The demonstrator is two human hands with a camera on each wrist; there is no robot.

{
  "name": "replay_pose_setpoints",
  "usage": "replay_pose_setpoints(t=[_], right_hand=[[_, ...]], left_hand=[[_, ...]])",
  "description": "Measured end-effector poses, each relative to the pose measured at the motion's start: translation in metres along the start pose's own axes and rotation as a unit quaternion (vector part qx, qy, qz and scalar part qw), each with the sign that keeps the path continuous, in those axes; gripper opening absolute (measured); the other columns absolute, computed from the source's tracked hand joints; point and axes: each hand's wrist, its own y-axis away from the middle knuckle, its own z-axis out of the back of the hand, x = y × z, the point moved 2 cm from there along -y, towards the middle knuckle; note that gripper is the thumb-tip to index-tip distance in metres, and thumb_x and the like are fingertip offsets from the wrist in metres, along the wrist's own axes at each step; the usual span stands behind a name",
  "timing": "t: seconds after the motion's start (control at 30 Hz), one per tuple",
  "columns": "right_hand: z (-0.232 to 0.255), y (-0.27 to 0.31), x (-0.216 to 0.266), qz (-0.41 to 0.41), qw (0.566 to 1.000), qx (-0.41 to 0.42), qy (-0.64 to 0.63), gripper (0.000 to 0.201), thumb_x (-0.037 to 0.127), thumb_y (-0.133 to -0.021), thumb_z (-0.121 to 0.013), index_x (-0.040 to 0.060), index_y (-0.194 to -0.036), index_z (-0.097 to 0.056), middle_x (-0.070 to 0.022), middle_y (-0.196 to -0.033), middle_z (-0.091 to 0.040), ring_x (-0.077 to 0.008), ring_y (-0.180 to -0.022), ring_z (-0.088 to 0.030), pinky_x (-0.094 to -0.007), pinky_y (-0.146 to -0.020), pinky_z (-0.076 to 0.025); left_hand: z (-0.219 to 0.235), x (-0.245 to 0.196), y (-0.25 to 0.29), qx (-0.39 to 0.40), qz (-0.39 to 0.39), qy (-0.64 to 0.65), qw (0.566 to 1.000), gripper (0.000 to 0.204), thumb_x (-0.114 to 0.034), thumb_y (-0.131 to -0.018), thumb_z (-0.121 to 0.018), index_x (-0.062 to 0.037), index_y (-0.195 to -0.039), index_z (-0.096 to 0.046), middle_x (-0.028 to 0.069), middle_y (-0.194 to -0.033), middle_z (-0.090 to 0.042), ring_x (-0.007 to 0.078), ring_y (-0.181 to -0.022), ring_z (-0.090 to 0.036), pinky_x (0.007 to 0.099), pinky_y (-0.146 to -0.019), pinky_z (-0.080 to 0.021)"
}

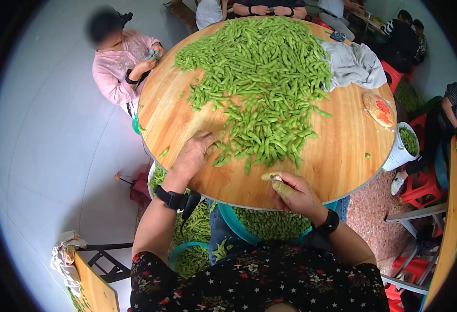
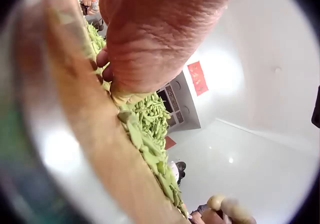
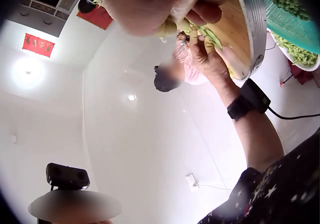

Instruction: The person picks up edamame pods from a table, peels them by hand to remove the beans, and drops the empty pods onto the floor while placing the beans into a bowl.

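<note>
A large heap of green soybean pods (image 1: 262,62) covers the back and middle of the round wooden table (image 1: 343,156). My left hand (image 1: 192,156) rests low at the heap's near left edge, its fingers bent and fingertips right at some loose pods (image 2: 150,151); I cannot tell whether it pinches one. Near the front edge, my right hand (image 1: 296,192) has curled fingers, with yellowish covers on the thumb and a fingertip. A small whitish bit (image 1: 276,178) shows between those tips. In the right wrist view, the right palm partly hides the pods.
Below the table edge stand a teal basin (image 1: 228,216) of shelled beans and a smaller teal tub (image 1: 176,252) of pods. A grey cloth (image 1: 356,65) and a bagged round item (image 1: 379,109) lie at right, near a white bucket (image 1: 402,151). A person in pink (image 1: 119,67) sits left.
</note>
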Motion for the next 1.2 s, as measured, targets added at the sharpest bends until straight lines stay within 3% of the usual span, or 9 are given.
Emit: replay_pose_setpoints(t=[0.2, 0.37, 0.7, 0.83, 1.03, 1.07, 1.1, 1.13, 1.2], right_hand=[[-0.01, -0.002, 0.007, 0.0, 1.0, -0.004, 0.014, 0.027, 0.017, -0.102, -0.043, 0.0043, -0.124, -0.053, -0.0021, -0.08, -0.058, -0.007, -0.052, -0.054, -0.0203, -0.043, -0.041], [-0.029, -0.004, 0.022, -0.006, 0.999, 0.008, -0.049, 0.027, 0.017, -0.102, -0.041, 0.0061, -0.127, -0.045, -0.0044, -0.081, -0.059, -0.0082, -0.053, -0.055, -0.0201, -0.042, -0.04], [-0.03, 0.006, 0.025, 0.02, 0.997, 0.003, -0.078, 0.024, 0.013, -0.102, -0.04, 0.0073, -0.125, -0.042, -0.0045, -0.08, -0.057, -0.0075, -0.05, -0.05, -0.0193, -0.042, -0.037], [-0.027, 0.01, 0.025, 0.026, 0.996, 0.034, -0.083, 0.021, 0.011, -0.102, -0.039, 0.0072, -0.122, -0.043, -0.0041, -0.078, -0.056, -0.0072, -0.049, -0.047, -0.0195, -0.042, -0.035], [-0.028, 0.023, 0.027, -0.048, 0.979, 0.066, -0.187, 0.019, 0.012, -0.102, -0.039, 0.0057, -0.119, -0.044, -0.0057, -0.076, -0.056, -0.0076, -0.046, -0.045, -0.0203, -0.039, -0.034], [-0.025, 0.021, 0.022, -0.049, 0.979, 0.066, -0.186, 0.019, 0.012, -0.102, -0.039, 0.0057, -0.119, -0.044, -0.0057, -0.076, -0.056, -0.0076, -0.046, -0.045, -0.0203, -0.039, -0.034], [-0.023, 0.017, 0.015, -0.045, 0.954, 0.106, -0.277, 0.019, 0.014, -0.102, -0.039, 0.0054, -0.119, -0.045, -0.0063, -0.076, -0.057, -0.0085, -0.045, -0.046, -0.0205, -0.039, -0.034], [-0.022, 0.014, 0.011, -0.039, 0.919, 0.144, -0.366, 0.02, 0.016, -0.102, -0.039, 0.0052, -0.118, -0.045, -0.0069, -0.077, -0.058, -0.0093, -0.045, -0.046, -0.0207, -0.038, -0.034], [-0.022, 0.012, 0.006, -0.045, 0.921, 0.139, -0.362, 0.021, 0.017, -0.103, -0.04, 0.0053, -0.119, -0.045, -0.0074, -0.078, -0.059, -0.0103, -0.044, -0.047, -0.021, -0.037, -0.035]], left_hand=[[-0.003, -0.047, 0.019, -0.118, 0.036, 0.087, 0.989, 0.031, -0.001, -0.086, -0.056, -0.0014, -0.117, -0.056, 0.0237, -0.102, -0.054, 0.044, -0.086, -0.057, 0.0446, -0.08, -0.049], [-0.03, -0.108, 0.041, -0.091, 0.024, 0.121, 0.988, 0.028, -0.004, -0.092, -0.049, 0.0008, -0.118, -0.056, 0.0212, -0.105, -0.058, 0.0373, -0.096, -0.06, 0.0378, -0.082, -0.048], [-0.034, -0.129, 0.04, -0.106, 0.043, 0.281, 0.953, 0.038, -0.001, -0.09, -0.048, -0.0004, -0.128, -0.054, 0.0186, -0.117, -0.063, 0.0354, -0.101, -0.064, 0.0357, -0.087, -0.05], [-0.024, -0.138, 0.042, -0.118, -0.013, 0.201, 0.972, 0.037, -0.001, -0.091, -0.047, -0.001, -0.127, -0.055, 0.0194, -0.119, -0.063, 0.0332, -0.099, -0.066, 0.0337, -0.085, -0.051], [-0.035, -0.153, 0.058, -0.165, -0.054, 0.224, 0.959, 0.036, -0.005, -0.095, -0.047, -0.0018, -0.13, -0.054, 0.01, -0.084, -0.063, 0.0213, -0.063, -0.059, 0.0292, -0.058, -0.049], [-0.046, -0.145, 0.06, -0.106, 0.075, 0.467, 0.875, 0.036, -0.008, -0.097, -0.047, -0.0026, -0.132, -0.052, 0.0052, -0.079, -0.057, 0.0156, -0.059, -0.051, 0.0261, -0.053, -0.043], [-0.057, -0.141, 0.063, -0.038, 0.198, 0.669, 0.715, 0.036, -0.011, -0.099, -0.047, -0.0033, -0.134, -0.05, 0.0004, -0.074, -0.052, 0.0099, -0.055, -0.043, 0.0231, -0.049, -0.037], [-0.059, -0.141, 0.06, -0.014, 0.19, 0.79, 0.583, 0.037, -0.016, -0.101, -0.047, -0.0042, -0.135, -0.048, -0.0032, -0.075, -0.05, 0.0039, -0.055, -0.035, 0.0172, -0.049, -0.029], [-0.059, -0.138, 0.062, -0.005, 0.204, 0.809, 0.551, 0.038, -0.017, -0.099, -0.051, -0.0039, -0.134, -0.048, -0.0021, -0.077, -0.052, 0.0046, -0.056, -0.04, 0.0186, -0.049, -0.032]])
